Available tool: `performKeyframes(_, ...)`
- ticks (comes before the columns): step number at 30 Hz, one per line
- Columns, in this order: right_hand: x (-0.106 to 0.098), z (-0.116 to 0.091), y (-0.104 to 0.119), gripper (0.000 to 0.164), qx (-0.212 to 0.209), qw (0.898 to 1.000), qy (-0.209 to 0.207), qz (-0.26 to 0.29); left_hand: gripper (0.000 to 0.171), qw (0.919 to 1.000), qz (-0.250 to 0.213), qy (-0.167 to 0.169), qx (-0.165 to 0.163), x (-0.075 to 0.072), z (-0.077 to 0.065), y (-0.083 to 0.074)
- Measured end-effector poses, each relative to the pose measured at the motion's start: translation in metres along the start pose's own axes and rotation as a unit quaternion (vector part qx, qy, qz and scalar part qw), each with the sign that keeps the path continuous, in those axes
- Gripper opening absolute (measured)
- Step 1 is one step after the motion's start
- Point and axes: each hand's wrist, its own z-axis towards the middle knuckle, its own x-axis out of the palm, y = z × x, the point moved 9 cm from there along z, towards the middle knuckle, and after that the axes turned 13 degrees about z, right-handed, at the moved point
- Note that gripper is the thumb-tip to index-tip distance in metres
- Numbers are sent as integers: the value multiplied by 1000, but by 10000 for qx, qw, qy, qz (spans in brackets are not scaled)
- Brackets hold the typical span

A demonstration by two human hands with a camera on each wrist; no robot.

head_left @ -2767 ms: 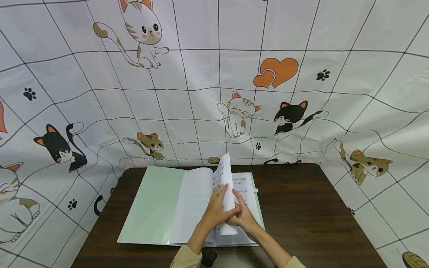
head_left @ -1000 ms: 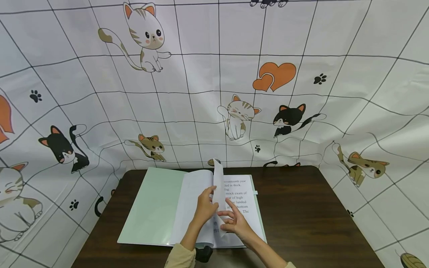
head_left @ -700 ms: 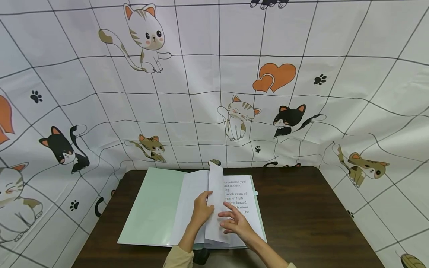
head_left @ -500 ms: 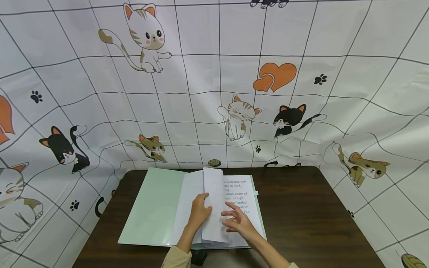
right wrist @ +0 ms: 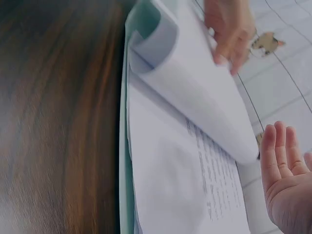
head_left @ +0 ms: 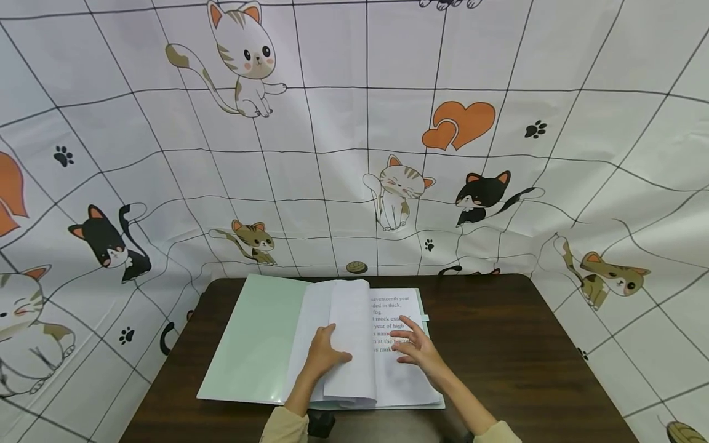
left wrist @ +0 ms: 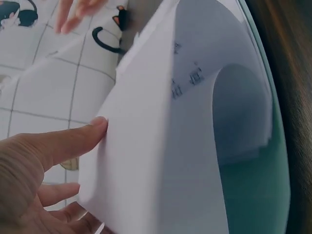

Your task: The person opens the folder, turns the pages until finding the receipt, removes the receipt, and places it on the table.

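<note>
Pinching the lifted page (head_left: 354,323) by its free edge, the fingers of my left hand (head_left: 321,355) are nearly together, thumb on the upper face and the rest behind, over the left half of the green folder (head_left: 252,344). The folder lies spread on the bench (head_left: 498,344), with the page humped along its middle. The fingers of my right hand (head_left: 425,353) are loosely spread and hold nothing, above the folder's right half and apart from the printed page (head_left: 404,384) there.

The hump worries me most. At the folder's near edge the paper stands up in a curl, and a further curled sheet (left wrist: 239,112) shows inside it, so I may have more than one gathered; I cannot tell how many my thumb has caught. Pressing down before the curl is smoothed could set a crease along the folder's middle. If my pinch loosens too soon, the springy paper could flop back over the folder's right half. A hard pull toward the folder's left edge could tear the paper at its bound side. With my right hand pinning nothing, a tug could also drag the folder askew.
</note>
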Motion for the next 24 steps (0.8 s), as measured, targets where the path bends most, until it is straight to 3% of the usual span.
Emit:
performKeyframes(5, -16, 1, -2, 71, 118, 9995, -221, 172, 82, 9995, -153, 96, -248, 3, -3, 15)
performKeyframes(15, -31, 2, -17, 70, 283, 9980, -457, 321, 79, 9972, -609, -174, -401, 7, -7, 36)
performKeyframes(24, -61, 15, -27, 65, 259, 9890, -1332, 584, 50, 9963, -397, -664, -369, -3, -9, 49)
